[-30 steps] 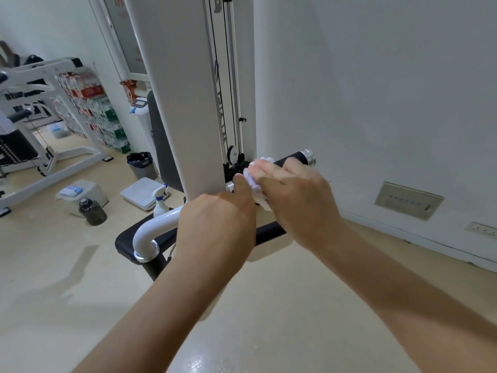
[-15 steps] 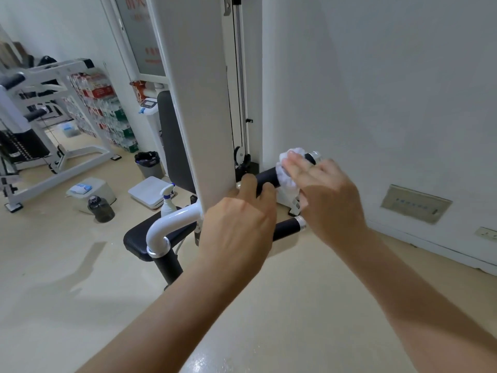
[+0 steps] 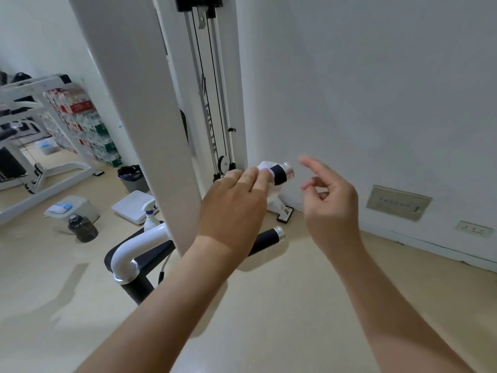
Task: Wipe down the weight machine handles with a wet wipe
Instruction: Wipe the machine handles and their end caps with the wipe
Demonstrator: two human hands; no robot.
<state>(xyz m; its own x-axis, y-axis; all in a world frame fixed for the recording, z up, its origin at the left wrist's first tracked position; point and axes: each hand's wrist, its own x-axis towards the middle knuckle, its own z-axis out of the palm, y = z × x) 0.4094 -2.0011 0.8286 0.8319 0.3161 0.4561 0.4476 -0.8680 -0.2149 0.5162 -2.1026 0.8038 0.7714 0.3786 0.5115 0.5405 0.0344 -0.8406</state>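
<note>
The weight machine's upper handle [image 3: 280, 174] is a black grip with a chrome end cap, pointing toward the wall. A white wet wipe [image 3: 265, 166] is wrapped around it just left of the bare black part, with a flap hanging below. My left hand [image 3: 234, 205] is closed over the handle, its fingertips pressing the wipe. My right hand [image 3: 329, 203] hovers just right of the end cap, fingers spread, touching nothing. A second black handle [image 3: 266, 239] sticks out lower down, partly hidden by my left wrist.
The machine's white column [image 3: 150, 130] and cable rails [image 3: 212, 103] rise right behind my left hand; the wall is close on the right. On the floor to the left are a spray bottle [image 3: 149, 213], a dark jug [image 3: 82, 229], a white scale [image 3: 132, 206] and a bin [image 3: 132, 177].
My right hand has let go of the wipe and pulled off to the right, opening. My left hand has slid along the handle onto the wipe. The view has moved closer.
</note>
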